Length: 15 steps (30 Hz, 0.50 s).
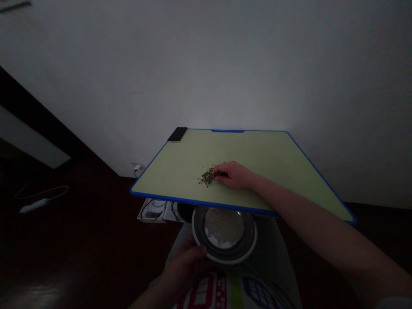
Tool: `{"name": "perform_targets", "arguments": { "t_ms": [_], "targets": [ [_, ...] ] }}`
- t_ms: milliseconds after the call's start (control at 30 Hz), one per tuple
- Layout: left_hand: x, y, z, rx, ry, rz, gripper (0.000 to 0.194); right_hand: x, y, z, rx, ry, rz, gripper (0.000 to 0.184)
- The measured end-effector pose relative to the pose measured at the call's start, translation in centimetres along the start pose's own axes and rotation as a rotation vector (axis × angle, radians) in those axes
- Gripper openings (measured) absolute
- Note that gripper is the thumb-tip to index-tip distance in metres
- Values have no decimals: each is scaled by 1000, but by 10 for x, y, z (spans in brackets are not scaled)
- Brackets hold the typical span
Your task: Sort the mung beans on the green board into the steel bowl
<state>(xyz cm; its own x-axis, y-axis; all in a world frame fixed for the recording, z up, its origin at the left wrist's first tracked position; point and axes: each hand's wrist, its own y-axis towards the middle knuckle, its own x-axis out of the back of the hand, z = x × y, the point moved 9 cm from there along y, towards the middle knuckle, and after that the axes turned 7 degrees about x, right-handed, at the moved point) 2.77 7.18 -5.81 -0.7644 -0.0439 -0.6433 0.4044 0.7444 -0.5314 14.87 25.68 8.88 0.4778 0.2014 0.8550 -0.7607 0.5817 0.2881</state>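
Observation:
On the pale yellow-green board (257, 150) with a blue edge lies a loose pile of small greenish-brown beans (207, 176), too dim to name more exactly. My right hand (234, 175) rests at the pile's right side, fingers and thumb curled around some of the beans. Below the board's near edge, a round metal bowl (224, 259) sits over my lap, with pale grains (224, 225) inside. My left hand (189, 261) grips the bowl's left rim, thumb on top and the other fingers mostly hidden under it.
A black phone (177, 134) lies at the board's far left corner. Behind the board rises a pale wall (225, 64). A charger (137, 167) is plugged in there. White boxes with cables (154, 210) stand under the board. A white power strip (34, 205) lies on the dark floor.

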Motion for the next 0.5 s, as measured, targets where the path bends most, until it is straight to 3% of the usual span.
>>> {"name": "perform_targets", "arguments": {
  "t_ms": [367,500],
  "targets": [
    [6,0,0,14,-16,-62,40,-4,-7,1,32,77,86,17],
    [7,2,2,15,-24,-39,46,12,-12,-10,-34,204,-27,18]
  ]
}}
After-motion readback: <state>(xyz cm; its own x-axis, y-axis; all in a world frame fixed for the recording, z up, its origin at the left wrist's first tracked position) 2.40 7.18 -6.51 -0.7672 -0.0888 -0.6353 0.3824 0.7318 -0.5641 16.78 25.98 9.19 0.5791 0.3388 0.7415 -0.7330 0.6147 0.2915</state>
